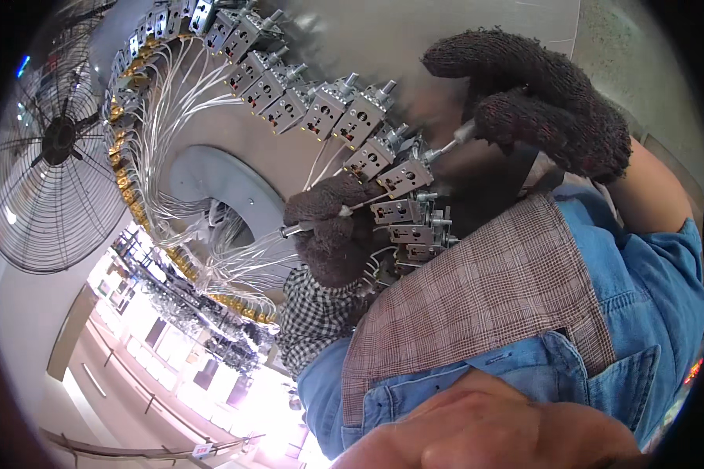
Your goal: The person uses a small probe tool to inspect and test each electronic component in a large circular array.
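Observation:
My left hand (330,234), in a dark knitted glove, is closed around a small metal-ended cylindrical piece (291,230). A thin light lead runs from it toward a grey metal block (404,178). My right hand (551,105), gloved the same way, has its upper fingers stretched left. Its lower fingers are curled at the end of a thin metal rod (455,141) with a thicker grey sleeve, which reaches the same block. Several similar blocks (358,121) with holes and protruding metal pins form a curved row along the round machine. The glove hides most of what each hand grips.
White cables (160,148) fan from brass-coloured fittings (125,176) into the round grey opening (227,176) in the machine's middle. A large wire-guarded fan (59,148) stands at the left. A metal surface (516,23) lies beyond the blocks. A railing (152,402) runs at lower left.

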{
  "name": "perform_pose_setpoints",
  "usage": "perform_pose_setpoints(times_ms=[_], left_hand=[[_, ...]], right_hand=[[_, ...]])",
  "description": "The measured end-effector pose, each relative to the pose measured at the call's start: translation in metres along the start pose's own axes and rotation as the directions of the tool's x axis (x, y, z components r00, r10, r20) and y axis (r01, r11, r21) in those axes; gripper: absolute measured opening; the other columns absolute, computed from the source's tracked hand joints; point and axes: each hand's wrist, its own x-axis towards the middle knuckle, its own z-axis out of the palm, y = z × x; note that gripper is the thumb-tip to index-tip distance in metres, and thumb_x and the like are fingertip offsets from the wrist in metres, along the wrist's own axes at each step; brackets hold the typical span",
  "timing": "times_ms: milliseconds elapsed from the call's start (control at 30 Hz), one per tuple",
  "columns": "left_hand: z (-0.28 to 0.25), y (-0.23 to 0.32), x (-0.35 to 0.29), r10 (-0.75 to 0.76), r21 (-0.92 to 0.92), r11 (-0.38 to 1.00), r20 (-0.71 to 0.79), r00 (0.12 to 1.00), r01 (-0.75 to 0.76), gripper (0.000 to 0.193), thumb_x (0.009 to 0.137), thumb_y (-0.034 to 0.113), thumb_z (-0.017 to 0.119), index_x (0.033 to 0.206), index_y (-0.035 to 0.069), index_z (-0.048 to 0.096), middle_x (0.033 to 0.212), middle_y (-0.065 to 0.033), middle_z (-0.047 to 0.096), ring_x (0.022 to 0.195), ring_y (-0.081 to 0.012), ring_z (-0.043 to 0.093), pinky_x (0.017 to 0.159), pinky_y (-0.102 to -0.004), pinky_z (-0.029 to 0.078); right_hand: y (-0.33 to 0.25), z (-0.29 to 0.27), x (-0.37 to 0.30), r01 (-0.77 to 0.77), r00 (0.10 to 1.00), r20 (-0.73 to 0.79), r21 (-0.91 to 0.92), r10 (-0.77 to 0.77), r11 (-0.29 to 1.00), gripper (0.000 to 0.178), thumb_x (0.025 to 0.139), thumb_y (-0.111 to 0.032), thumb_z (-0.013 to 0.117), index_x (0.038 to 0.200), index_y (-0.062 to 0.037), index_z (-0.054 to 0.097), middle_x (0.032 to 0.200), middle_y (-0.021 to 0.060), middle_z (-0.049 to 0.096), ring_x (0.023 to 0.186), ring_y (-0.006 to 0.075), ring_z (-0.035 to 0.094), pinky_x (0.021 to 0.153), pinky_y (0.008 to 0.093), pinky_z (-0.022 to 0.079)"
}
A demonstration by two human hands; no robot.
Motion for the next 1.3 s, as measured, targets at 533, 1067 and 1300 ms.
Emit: perform_pose_setpoints(times_ms=[533,1067,1300], left_hand=[[0.012,0.016,0.012,-0.247,-0.026,0.969,-0.204,0.947,0.247,0.035,0.079,0.031,0.064,0.094,-0.001,0.057,0.077,-0.0103,0.062,0.058,-0.0119,0.057,0.046,-0.0216,0.046],[-0.004,-0.009,0.061,0.022,-0.181,0.982,-0.122,0.992,-0.044,0.022,0.090,0.017,0.051,0.099,-0.003,0.054,0.092,-0.0126,0.060,0.083,-0.0202,0.058,0.076,-0.0327,0.050],[0.010,0.013,0.037,0.204,0.488,0.847,0.068,0.977,-0.211,0.020,0.085,0.003,0.051,0.104,-0.003,0.052,0.101,-0.0175,0.059,0.097,-0.0291,0.058,0.083,-0.0352,0.052]], right_hand=[[0.015,0.052,-0.008,0.159,0.981,-0.172,0.414,-0.095,0.896,0.043,0.083,-0.019,0.054,0.123,-0.0053,0.046,0.096,0.0067,0.054,0.076,0.0131,0.056,0.066,0.0276,0.049],[0.013,0.059,0.034,0.282,0.947,-0.311,0.679,-0.083,0.678,0.043,0.086,-0.015,0.053,0.125,-0.0039,0.039,0.081,0.0125,0.058,0.069,0.0227,0.059,0.065,0.0359,0.051],[0.044,0.046,-0.026,0.233,0.931,-0.360,0.481,-0.052,0.845,0.041,0.085,-0.014,0.054,0.123,-0.0007,0.044,0.093,0.0114,0.061,0.075,0.0205,0.062,0.071,0.0316,0.052]])
